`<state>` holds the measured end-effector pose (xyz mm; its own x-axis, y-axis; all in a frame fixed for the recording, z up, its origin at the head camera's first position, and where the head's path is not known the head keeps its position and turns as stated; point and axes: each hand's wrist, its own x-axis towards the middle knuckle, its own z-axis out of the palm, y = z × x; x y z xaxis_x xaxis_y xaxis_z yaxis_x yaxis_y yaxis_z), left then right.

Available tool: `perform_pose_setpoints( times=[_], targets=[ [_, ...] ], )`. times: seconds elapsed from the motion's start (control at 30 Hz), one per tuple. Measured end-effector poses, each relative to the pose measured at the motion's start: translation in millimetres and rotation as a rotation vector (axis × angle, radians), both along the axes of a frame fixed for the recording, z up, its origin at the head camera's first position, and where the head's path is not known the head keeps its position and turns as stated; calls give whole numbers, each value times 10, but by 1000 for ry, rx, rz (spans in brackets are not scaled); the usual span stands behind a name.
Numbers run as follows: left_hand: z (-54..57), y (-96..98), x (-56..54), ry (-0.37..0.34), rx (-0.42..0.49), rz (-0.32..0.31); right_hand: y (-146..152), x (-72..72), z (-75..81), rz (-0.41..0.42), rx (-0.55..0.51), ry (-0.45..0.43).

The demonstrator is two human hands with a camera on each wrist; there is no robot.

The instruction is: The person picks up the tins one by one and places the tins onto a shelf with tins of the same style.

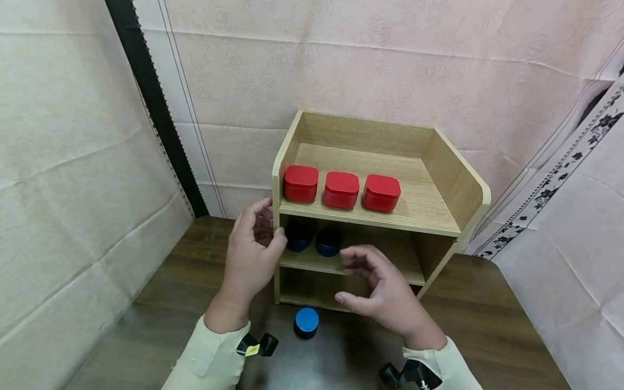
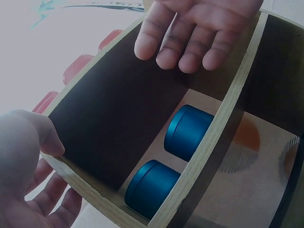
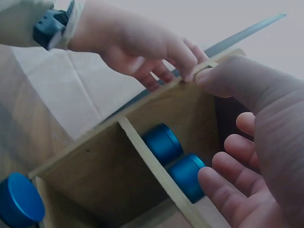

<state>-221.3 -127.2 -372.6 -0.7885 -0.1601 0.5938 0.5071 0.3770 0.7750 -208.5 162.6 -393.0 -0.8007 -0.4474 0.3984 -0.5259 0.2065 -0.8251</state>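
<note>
My left hand (image 1: pixel 251 254) grips the left side panel of a small wooden shelf unit (image 1: pixel 424 214), thumb at its front edge and fingers along the outside. Two round blue lidded tins (image 2: pixel 152 190) stand side by side on the middle shelf, at its left end; they look dark in the head view. My right hand (image 1: pixel 382 287) hovers in front of that shelf with relaxed, parted fingers and holds nothing. Its fingertips are close to the nearer-right tin (image 3: pixel 189 178). A third blue tin (image 1: pixel 306 322) stands on the table in front of the unit.
Three red square lidded boxes (image 1: pixel 341 189) line the front of the top shelf, toward the left. The unit stands on a brown wooden table (image 1: pixel 492 325) against a cloth-covered wall (image 1: pixel 390 70). Cloth also hangs at both sides.
</note>
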Motion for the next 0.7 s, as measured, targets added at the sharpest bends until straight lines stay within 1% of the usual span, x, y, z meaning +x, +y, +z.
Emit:
perform_pose_setpoints(
  times=[0.2, 0.4, 0.6, 0.7],
  targets=[
    [3, -2, 5, 1, 1, -1, -86, 97, -106, 67, -33, -16],
    [4, -4, 5, 6, -3, -3, -157, 138, -296, 111, -43, -36],
    [2, 0, 3, 11, -5, 0, -197, 163, -474, 117, -39, -80],
    [2, 0, 5, 7, -3, 2, -214, 169, -561, 119, -14, -89]
  ],
)
